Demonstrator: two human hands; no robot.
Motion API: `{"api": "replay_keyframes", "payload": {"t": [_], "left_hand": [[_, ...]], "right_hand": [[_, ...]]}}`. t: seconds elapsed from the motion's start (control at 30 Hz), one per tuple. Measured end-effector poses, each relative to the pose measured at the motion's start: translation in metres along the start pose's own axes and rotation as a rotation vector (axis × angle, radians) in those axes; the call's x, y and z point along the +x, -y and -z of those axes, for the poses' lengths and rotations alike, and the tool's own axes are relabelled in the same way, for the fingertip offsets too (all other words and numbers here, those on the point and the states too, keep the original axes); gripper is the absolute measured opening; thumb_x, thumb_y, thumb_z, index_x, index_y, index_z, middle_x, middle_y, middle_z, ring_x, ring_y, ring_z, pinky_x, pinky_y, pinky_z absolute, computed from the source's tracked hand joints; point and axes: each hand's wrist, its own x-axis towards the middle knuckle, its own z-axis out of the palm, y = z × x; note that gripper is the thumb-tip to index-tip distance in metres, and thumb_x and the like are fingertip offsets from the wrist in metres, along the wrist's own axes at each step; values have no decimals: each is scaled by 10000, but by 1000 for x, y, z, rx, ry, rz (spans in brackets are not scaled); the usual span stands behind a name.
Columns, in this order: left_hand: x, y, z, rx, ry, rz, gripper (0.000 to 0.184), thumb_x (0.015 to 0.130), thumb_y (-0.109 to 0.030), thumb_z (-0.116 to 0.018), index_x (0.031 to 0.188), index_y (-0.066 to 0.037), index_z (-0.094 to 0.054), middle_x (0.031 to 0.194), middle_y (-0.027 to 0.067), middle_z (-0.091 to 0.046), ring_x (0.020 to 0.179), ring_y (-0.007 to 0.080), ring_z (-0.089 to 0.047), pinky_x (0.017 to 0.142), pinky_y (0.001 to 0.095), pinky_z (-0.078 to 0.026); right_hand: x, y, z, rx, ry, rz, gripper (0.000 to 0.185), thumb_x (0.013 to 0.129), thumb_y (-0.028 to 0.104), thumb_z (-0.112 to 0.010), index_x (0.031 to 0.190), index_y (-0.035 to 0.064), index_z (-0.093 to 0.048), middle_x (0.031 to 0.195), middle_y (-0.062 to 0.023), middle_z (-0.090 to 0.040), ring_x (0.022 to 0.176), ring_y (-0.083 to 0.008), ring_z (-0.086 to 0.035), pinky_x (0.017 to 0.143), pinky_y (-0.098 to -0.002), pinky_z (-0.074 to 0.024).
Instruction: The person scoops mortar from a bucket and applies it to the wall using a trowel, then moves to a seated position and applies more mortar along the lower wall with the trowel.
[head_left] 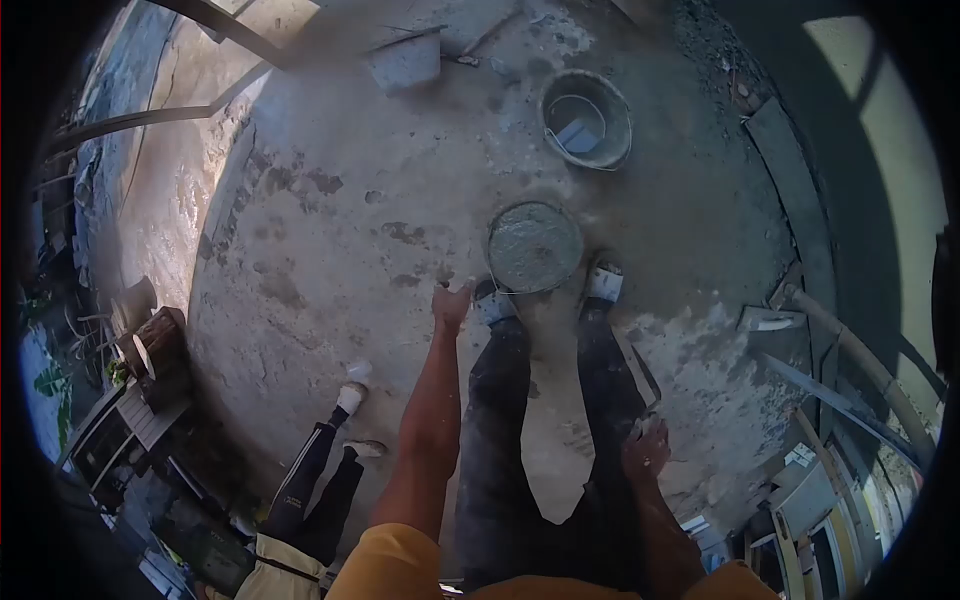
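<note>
A bucket filled with wet grey mix [535, 247] stands on the floor between my feet, its wire handle hanging down at the near side. My left hand [452, 303] is just left of my left shoe, near the bucket but apart from it, with thumb and a finger spread and nothing in it. By my right thigh, my right hand [646, 447] is closed on a trowel [647, 375], whose narrow blade points up and away; its handle is mostly hidden in the hand.
An emptier bucket [585, 120] stands farther ahead, beside a grey tub [406, 62]. Another person's legs [315, 470] are at lower left. At right lie a plastering float [772, 320], a long-handled tool [850, 345] and planks. A wooden log [155, 345] stands left.
</note>
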Motion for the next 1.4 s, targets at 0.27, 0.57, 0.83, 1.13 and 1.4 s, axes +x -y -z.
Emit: {"api": "replay_keyframes", "payload": {"t": [0.27,0.57,0.83,1.13,1.4], "left_hand": [[30,8,-114,-465,282,110,537,1006,-328,-778,1377,45,-667,1292,128,-734,1221,221,-650,1056,389,-494],[-30,-43,-140,-1509,366,394,270,1138,-307,-475,988,-139,-625,707,-18,-532,623,198,-535,718,396,-521],[-74,-161,-105,-1152,309,443,277,1120,-359,-481,906,-184,-502,659,-48,-337,528,142,-323,621,390,-454],[-240,-180,70,-1007,343,350,255,1107,-367,-486,1076,-151,-619,895,-3,-628,584,173,-449,582,360,-466],[-297,-128,172,-791,615,270,367,1039,-380,-407,1170,-179,-685,1065,-4,-743,669,146,-576,501,295,-370]], "right_hand": [[37,-12,-7,122,-42,-3,322,1028,236,-655,1202,-33,-619,1091,-271,-664,991,-487,-690,806,-565,-585],[57,-31,34,259,4,-49,368,993,224,-653,1249,-40,-626,1126,-278,-682,1028,-487,-694,884,-558,-577],[32,-112,20,563,-96,-272,443,958,266,-695,1311,2,-649,1127,-296,-739,1066,-499,-714,915,-563,-570],[-201,-247,-35,777,-30,-758,271,903,219,-707,926,-51,-694,824,-240,-733,741,-392,-734,687,-517,-597],[-456,-195,-48,1213,569,-995,366,904,333,-776,789,-4,-692,689,-116,-669,563,-224,-645,513,-404,-550]]}}
